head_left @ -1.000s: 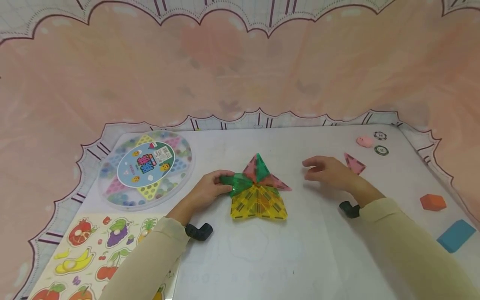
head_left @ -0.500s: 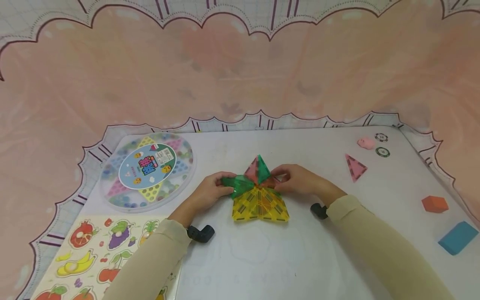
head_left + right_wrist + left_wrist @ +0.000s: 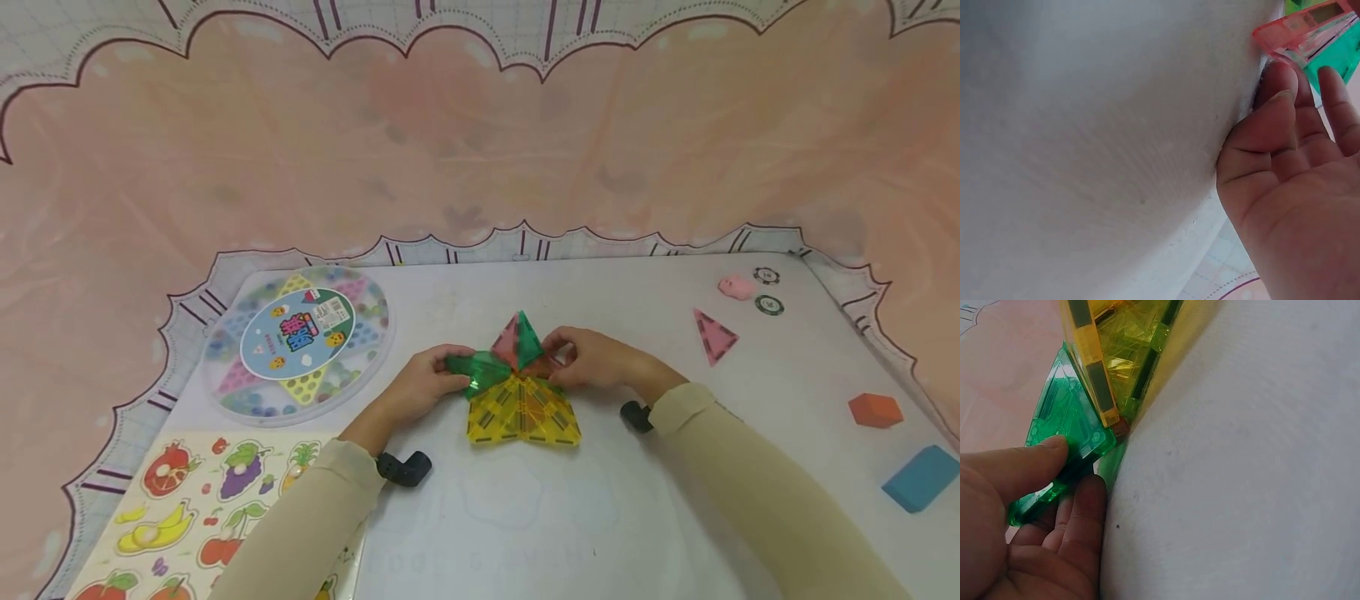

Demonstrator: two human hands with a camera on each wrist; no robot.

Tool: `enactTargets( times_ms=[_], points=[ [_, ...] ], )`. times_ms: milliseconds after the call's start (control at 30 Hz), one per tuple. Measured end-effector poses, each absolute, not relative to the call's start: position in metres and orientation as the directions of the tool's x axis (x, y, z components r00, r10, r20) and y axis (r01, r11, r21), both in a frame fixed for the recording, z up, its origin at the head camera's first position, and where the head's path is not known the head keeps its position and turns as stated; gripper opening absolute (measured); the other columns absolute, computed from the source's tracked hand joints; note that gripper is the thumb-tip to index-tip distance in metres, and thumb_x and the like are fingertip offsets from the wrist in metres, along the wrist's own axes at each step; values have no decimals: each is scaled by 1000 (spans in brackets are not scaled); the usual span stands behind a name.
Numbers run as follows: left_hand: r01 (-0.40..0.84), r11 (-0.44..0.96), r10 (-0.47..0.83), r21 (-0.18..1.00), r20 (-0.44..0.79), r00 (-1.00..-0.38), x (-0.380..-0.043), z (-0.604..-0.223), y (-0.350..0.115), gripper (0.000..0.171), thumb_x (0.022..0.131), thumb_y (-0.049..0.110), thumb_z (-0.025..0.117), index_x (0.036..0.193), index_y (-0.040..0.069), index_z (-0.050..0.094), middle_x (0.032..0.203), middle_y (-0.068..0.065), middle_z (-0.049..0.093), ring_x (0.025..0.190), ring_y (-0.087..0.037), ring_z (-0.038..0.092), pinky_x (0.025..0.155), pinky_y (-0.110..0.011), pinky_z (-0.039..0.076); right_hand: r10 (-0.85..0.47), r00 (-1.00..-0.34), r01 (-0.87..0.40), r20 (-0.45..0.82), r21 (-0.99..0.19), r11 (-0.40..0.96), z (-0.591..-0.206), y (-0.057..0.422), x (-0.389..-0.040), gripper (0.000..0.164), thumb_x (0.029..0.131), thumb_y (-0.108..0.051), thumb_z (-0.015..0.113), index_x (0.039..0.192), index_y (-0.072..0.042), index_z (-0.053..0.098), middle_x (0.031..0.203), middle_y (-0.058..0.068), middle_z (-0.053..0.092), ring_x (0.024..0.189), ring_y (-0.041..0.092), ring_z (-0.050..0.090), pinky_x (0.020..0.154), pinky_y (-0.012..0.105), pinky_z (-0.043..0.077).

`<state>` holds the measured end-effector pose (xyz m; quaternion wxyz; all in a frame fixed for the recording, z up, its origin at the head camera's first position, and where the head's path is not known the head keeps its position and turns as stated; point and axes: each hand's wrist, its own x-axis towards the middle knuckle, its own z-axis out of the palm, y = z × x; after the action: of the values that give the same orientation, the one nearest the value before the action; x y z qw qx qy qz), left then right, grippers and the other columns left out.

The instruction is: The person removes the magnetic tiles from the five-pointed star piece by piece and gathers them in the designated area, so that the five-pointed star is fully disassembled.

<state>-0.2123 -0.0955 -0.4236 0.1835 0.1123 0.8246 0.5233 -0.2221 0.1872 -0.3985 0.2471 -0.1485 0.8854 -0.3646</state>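
Observation:
Several translucent magnetic tiles stand joined on the white table around one centre: yellow tiles [image 3: 522, 412] in front, and a pink-and-green peak [image 3: 517, 340] at the back. My left hand [image 3: 423, 379] pinches the green magnetic tile [image 3: 1063, 419] on the left side, thumb above and fingers beneath. At the right side, my right hand [image 3: 592, 358] holds the red magnetic tile [image 3: 1297, 31] by its outer end, fingers bent around it and partly hiding it. One finger lies close to a green tile [image 3: 1335, 56] in the right wrist view.
A loose pink triangle tile [image 3: 716, 336] lies to the right. Beyond it are a pink pig figure [image 3: 737, 287], two round chips [image 3: 768, 305], an orange block [image 3: 876, 411] and a blue block [image 3: 921, 478]. A round marble game box [image 3: 300, 346] and fruit puzzle board [image 3: 187, 517] occupy the left.
My right hand has moved left from beside the pink triangle to the red tile and taken hold of it. The left hand keeps its grip on the green tile.

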Motion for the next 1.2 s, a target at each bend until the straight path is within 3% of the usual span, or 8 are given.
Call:
enactTargets(
  times_ms=[200, 433, 733, 900, 1200],
  points=[
    [-7, 430, 373, 903, -185, -909, -212, -424, -95, 36, 80, 14, 66, 115, 18, 57, 103, -3, 59, 86, -16, 52, 76, -29, 43, -448, -833, -81, -326, -728, 681, -401, 189, -223, 57, 72, -27, 71, 122, -18, 46, 112, 1, 48, 89, 21, 48, 73, 30, 44],
    [-48, 425, 365, 904, -219, -905, -211, -421, -95, 37, 81, 14, 66, 116, 17, 57, 107, -3, 58, 90, -15, 53, 79, -29, 43, -417, -851, -71, -317, -719, 691, -403, 188, -222, 72, 67, -43, 75, 129, -22, 43, 127, -2, 44, 99, 20, 45, 82, 34, 42],
    [-46, 428, 376, 902, -225, -899, -206, -410, -91, 36, 82, 11, 64, 117, 14, 56, 105, -4, 59, 88, -16, 53, 78, -29, 42, -409, -856, -89, -318, -688, 720, -405, 187, -224, 62, 69, -45, 73, 121, -22, 49, 116, -3, 49, 99, 20, 45, 84, 36, 41],
    [-43, 443, 373, 895, -227, -900, -196, -389, -87, 37, 83, 10, 63, 119, 10, 55, 108, -6, 58, 89, -15, 52, 79, -30, 42, -414, -852, -92, -321, -686, 722, -405, 188, -224, 56, 70, -41, 73, 117, -20, 51, 107, -1, 52, 94, 20, 47, 78, 33, 44],
    [-55, 422, 373, 905, -228, -899, -207, -411, -92, 39, 81, 12, 65, 119, 12, 55, 108, -5, 58, 90, -15, 53, 79, -30, 42, -431, -854, -141, -290, -669, 729, -403, 187, -224, 52, 70, -34, 74, 113, -13, 53, 99, 2, 52, 90, 20, 46, 78, 32, 43]
  ],
)
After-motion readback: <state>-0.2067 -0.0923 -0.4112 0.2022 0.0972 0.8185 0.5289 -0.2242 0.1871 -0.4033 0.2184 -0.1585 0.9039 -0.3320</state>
